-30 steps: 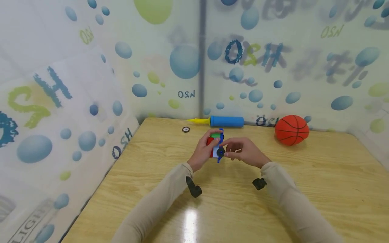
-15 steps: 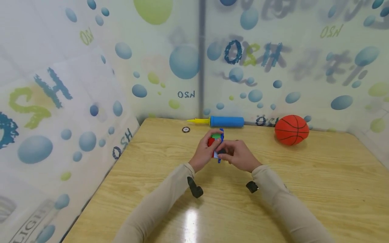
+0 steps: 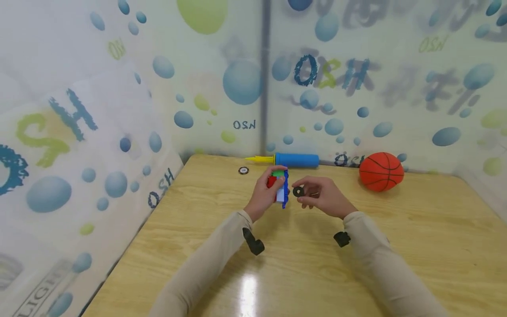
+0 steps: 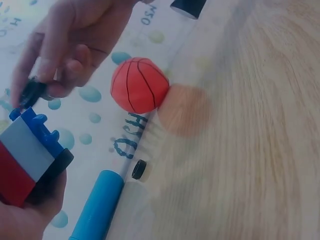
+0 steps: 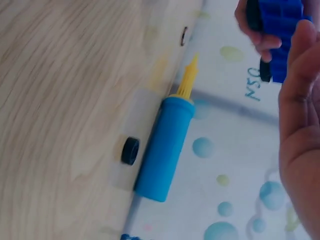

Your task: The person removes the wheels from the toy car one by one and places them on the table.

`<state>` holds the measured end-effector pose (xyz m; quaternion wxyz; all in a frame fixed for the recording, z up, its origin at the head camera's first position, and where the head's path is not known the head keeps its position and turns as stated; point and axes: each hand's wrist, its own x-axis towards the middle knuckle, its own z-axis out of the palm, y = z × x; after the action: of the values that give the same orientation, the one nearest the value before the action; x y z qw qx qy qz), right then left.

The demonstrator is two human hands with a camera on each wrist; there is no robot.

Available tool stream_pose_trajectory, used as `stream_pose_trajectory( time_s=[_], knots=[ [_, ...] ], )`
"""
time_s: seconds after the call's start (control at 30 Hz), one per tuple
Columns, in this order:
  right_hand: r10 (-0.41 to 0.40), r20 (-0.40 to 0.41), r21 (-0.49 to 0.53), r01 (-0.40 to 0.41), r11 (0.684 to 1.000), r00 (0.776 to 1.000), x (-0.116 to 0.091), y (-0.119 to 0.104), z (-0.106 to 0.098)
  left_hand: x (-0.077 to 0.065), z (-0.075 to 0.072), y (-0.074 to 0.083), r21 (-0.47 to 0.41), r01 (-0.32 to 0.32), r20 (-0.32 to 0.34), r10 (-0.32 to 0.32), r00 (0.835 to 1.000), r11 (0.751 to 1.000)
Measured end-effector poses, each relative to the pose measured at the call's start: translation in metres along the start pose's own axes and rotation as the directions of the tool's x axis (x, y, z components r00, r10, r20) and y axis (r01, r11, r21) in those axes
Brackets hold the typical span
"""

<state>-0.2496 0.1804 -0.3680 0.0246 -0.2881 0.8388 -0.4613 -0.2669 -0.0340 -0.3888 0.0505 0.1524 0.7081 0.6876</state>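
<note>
A person's two hands meet above the middle of a pale wooden table (image 3: 396,246) with visible grain and a glossy sheen; the left hand (image 3: 264,196) has its fingers curled round a toy block car (image 3: 279,187) of red, green, white and blue plastic bricks, held off the tabletop; the right hand (image 3: 321,196), just beside it at 3 o'clock, pinches a small black wheel (image 3: 298,191), a flat ring with a hole, between thumb and fingertips, apart from the car.

Along the far table edge, at 12 o'clock from the hands, lies a blue hand pump (image 3: 296,160), a smooth cylinder with a yellow pointed nozzle aiming to 9 o'clock; at 10 o'clock sits a small round black disc (image 3: 243,170); at 2 o'clock an orange ball (image 3: 381,171) with black seams, rubbery looking, rests touching the wall (image 3: 119,110); the wall is a white sheet printed with blue and green bubbles and letters.

Nothing lies between the two hands.

The left wrist view shows studs on the blue brick and a black part under the car, and the ball (image 4: 139,85) against the wall; both wrist views show a second black wheel (image 5: 130,150) lying on the table just beside the pump (image 5: 164,148), which the head view hides behind the hands.
</note>
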Motion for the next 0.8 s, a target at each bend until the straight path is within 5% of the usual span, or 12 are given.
stream_pose_trajectory(
  time_s=[0.4,0.53,0.8],
  knots=[
    [0.171,-0.061,-0.115,-0.177,0.977,0.983,-0.006,0.037,-0.017,-0.005,0.002,-0.004,-0.028,-0.003,0.094,0.006,0.996,1.0],
    [0.268,-0.027,-0.107,-0.269,0.957,0.963,-0.008,0.043,-0.02,-0.007,0.003,-0.005,-0.035,0.001,0.104,0.003,0.995,0.999],
    [0.33,-0.029,-0.241,-0.327,0.914,0.944,-0.004,0.065,-0.029,-0.009,0.002,-0.004,-0.054,0.002,0.113,0.004,0.994,0.999]
  ],
)
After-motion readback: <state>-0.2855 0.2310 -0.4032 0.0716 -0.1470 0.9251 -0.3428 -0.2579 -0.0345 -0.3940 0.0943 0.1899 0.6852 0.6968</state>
